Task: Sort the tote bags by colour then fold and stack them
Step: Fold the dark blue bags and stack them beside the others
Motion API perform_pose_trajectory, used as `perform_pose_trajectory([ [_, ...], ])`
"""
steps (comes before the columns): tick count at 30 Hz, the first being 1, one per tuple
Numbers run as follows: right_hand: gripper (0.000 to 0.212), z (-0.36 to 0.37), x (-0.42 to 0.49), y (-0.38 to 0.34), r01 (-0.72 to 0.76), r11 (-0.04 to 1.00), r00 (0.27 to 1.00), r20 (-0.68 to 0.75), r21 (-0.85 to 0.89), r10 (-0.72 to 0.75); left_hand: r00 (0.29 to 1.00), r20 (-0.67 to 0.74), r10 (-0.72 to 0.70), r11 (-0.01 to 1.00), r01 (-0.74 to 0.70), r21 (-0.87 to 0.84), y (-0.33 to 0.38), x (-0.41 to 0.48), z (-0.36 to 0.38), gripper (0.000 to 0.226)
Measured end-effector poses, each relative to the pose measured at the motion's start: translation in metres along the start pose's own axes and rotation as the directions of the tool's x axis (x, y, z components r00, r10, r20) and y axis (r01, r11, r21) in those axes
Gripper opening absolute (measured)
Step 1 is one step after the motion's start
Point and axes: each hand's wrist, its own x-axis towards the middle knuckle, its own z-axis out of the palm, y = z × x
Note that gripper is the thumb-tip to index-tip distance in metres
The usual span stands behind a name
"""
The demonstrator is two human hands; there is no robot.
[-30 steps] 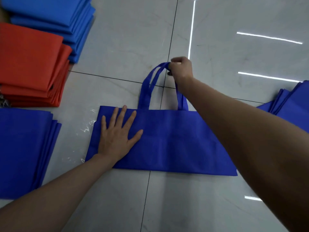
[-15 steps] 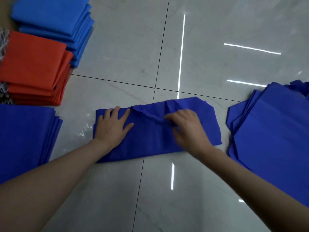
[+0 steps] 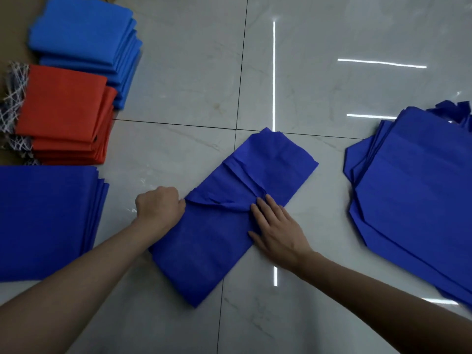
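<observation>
I kneel over a glossy, pale, marble-patterned tiled floor (image 3: 178, 72), where dark grout lines (image 3: 242, 60) cross just ahead of me. Bright strips of light (image 3: 274, 72) reflect off it. At my far left, a dark bundle crisscrossed with white netting (image 3: 14, 98) lies on a brown surface (image 3: 15, 21).

Evenly lit from overhead; strip-light glare streaks on glossy floor (image 3: 178, 72). Soft shadows. Wide-angle bending at edges; slight motion blur lower right.

A folded dark blue fabric tote bag (image 3: 217, 238) lies diagonally on pale marble floor tiles (image 3: 194, 80). The left hand (image 3: 159, 206) grips its left edge; the right hand (image 3: 277, 229) presses flat on it. A loose pile of dark blue bags (image 3: 413, 190) lies to its right.
</observation>
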Motion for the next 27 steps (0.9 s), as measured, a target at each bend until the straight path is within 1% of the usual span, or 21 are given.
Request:
perform_pose_trajectory([
  [2, 0.064, 0.003, 0.006, 0.015, 0.085, 0.994, 0.996, 0.005, 0.066, -0.085, 0.999, 0.016, -0.039, 0.992, 0.041, -0.118, -0.007, 0.003, -0.001, 0.032],
  [3, 0.065, 0.004, 0.009, 0.022, 0.129, 0.986, 0.991, 0.005, 0.105, -0.130, 0.998, 0.016, -0.055, 0.974, 0.057, -0.219, -0.007, 0.007, -0.003, 0.028],
  [4, 0.065, 0.006, 0.012, 0.030, 0.172, 0.974, 0.985, 0.003, 0.144, -0.175, 0.997, 0.020, -0.075, 0.931, 0.077, -0.358, -0.005, 0.012, -0.005, 0.023],
  [5, 0.065, 0.007, 0.015, 0.037, 0.211, 0.960, 0.976, 0.008, 0.187, -0.216, 0.995, 0.035, -0.092, 0.843, 0.096, -0.529, -0.001, 0.018, -0.007, 0.020],
  [6, 0.064, 0.007, 0.018, 0.044, 0.244, 0.943, 0.966, 0.024, 0.227, -0.256, 0.994, 0.069, -0.087, 0.708, 0.111, -0.697, 0.006, 0.024, -0.010, 0.020],
  [7, 0.064, 0.005, 0.021, 0.050, 0.267, 0.930, 0.957, 0.043, 0.251, -0.287, 0.991, 0.126, -0.051, 0.556, 0.133, -0.821, 0.014, 0.027, -0.015, 0.026],
  [8, 0.065, 0.002, 0.025, 0.055, 0.283, 0.925, 0.948, 0.071, 0.256, -0.309, 0.981, 0.195, 0.011, 0.417, 0.173, -0.893, 0.023, 0.029, -0.019, 0.029],
  [9, 0.066, -0.002, 0.028, 0.059, 0.304, 0.925, 0.939, 0.093, 0.226, -0.331, 0.964, 0.255, 0.079, 0.318, 0.218, -0.923, 0.031, 0.028, -0.022, 0.024],
  [10, 0.065, -0.005, 0.031, 0.063, 0.326, 0.929, 0.934, 0.092, 0.176, -0.345, 0.948, 0.295, 0.121, 0.270, 0.255, -0.929, 0.037, 0.028, -0.023, 0.017],
  [11, 0.062, -0.008, 0.032, 0.065, 0.335, 0.935, 0.934, 0.092, 0.117, -0.346, 0.940, 0.315, 0.133, 0.267, 0.272, -0.925, 0.040, 0.029, -0.021, 0.015],
  [13, 0.052, -0.010, 0.031, 0.063, 0.324, 0.946, 0.945, 0.049, 0.012, -0.324, 0.938, 0.326, 0.117, 0.321, 0.275, -0.906, 0.040, 0.031, -0.014, 0.016],
  [14, 0.050, -0.008, 0.029, 0.060, 0.325, 0.945, 0.946, 0.011, -0.022, -0.325, 0.939, 0.323, 0.116, 0.342, 0.268, -0.901, 0.037, 0.031, -0.011, 0.015],
  [16, 0.064, -0.005, 0.023, 0.054, 0.347, 0.934, 0.936, -0.037, -0.084, -0.350, 0.939, 0.318, 0.130, 0.340, 0.259, -0.904, 0.031, 0.031, -0.006, 0.014],
  [18, 0.078, -0.004, 0.015, 0.050, 0.358, 0.925, 0.932, -0.011, -0.127, -0.362, 0.947, 0.291, 0.136, 0.354, 0.228, -0.907, 0.025, 0.027, -0.002, 0.013],
  [19, 0.082, -0.006, 0.012, 0.050, 0.355, 0.928, 0.935, 0.032, -0.112, -0.354, 0.953, 0.271, 0.135, 0.385, 0.202, -0.900, 0.022, 0.026, 0.000, 0.012],
  [21, 0.079, -0.009, 0.009, 0.052, 0.346, 0.938, 0.931, 0.127, 0.000, -0.343, 0.969, 0.216, 0.121, 0.454, 0.139, -0.880, 0.017, 0.027, 0.006, 0.012],
  [23, 0.070, -0.012, 0.011, 0.056, 0.323, 0.940, 0.900, 0.270, 0.110, -0.341, 0.993, 0.094, 0.071, 0.569, 0.037, -0.821, 0.012, 0.024, 0.011, 0.014],
  [24, 0.070, -0.013, 0.013, 0.058, 0.323, 0.938, 0.890, 0.297, 0.128, -0.347, 0.999, -0.005, 0.052, 0.652, -0.038, -0.758, 0.010, 0.019, 0.012, 0.023],
  [25, 0.074, -0.013, 0.014, 0.058, 0.329, 0.936, 0.883, 0.310, 0.129, -0.353, 0.990, -0.121, 0.074, 0.727, -0.137, -0.673, 0.006, 0.013, 0.015, 0.034],
  [26, 0.077, -0.013, 0.014, 0.058, 0.333, 0.934, 0.881, 0.309, 0.132, -0.358, 0.955, -0.252, 0.156, 0.775, -0.277, -0.569, 0.000, 0.005, 0.018, 0.042],
  [27, 0.078, -0.011, 0.014, 0.058, 0.337, 0.931, 0.885, 0.289, 0.141, -0.364, 0.887, -0.353, 0.297, 0.790, -0.437, -0.431, -0.008, -0.001, 0.022, 0.049],
])
